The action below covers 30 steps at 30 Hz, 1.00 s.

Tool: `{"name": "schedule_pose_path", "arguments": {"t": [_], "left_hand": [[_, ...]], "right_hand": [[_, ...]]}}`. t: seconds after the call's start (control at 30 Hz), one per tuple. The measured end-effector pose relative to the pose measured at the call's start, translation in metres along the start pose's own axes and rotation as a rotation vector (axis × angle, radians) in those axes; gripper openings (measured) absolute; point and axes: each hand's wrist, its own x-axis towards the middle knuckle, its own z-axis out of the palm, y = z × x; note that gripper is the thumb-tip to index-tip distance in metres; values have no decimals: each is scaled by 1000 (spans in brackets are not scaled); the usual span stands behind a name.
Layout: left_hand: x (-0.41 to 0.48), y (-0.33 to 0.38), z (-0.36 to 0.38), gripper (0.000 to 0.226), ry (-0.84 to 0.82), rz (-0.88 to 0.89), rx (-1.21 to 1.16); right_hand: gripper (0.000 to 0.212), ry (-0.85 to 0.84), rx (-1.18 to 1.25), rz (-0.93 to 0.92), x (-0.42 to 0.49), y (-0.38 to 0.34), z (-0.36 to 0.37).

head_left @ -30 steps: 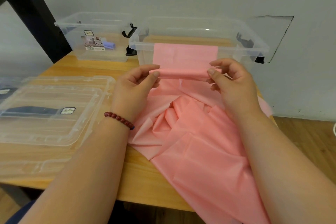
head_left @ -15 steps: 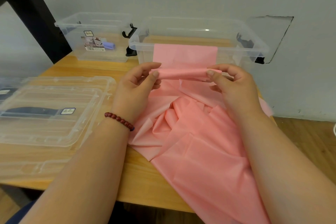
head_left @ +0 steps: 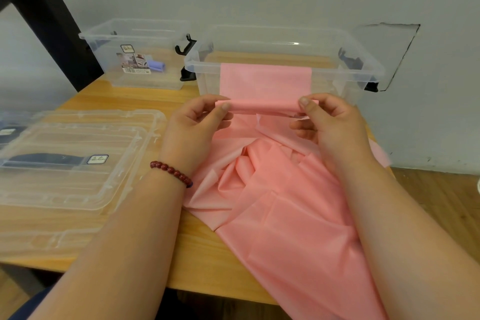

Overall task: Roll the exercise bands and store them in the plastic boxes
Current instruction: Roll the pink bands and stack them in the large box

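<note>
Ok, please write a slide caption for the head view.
Left hand and right hand pinch the rolled end of a pink exercise band before a clear plastic box.

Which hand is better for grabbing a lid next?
Left, probably. The clear lids lie beside the left hand; the right hand is across the pink band, which both hands pinch.

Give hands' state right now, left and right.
Left hand: closed, pinching one end of the rolled edge of the pink band.
Right hand: closed, pinching the other end of that roll.
</note>
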Motion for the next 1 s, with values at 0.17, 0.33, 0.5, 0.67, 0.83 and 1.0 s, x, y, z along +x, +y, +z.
{"name": "schedule_pose_path", "arguments": {"t": [0.17,0.33,0.5,0.67,0.83,1.0], "left_hand": [[1,3,-2,12,68,158,217],[1,3,-3,16,44,210,171],[2,0,-3,19,51,123,97],[4,1,-2,16,99,97,59],[0,2,-3,20,55,103,37],[0,3,-1,28,36,127,26]], "right_hand": [[10,68,-286,-161,3,4,-5],[12,38,-210,-169,0,0,-5],[13,3,-132,-160,0,0,-5],[10,-52,-86,-108,0,0,-3],[15,-29,-123,-140,1,1,-5],[11,32,-130,-131,0,0,-5]]}}
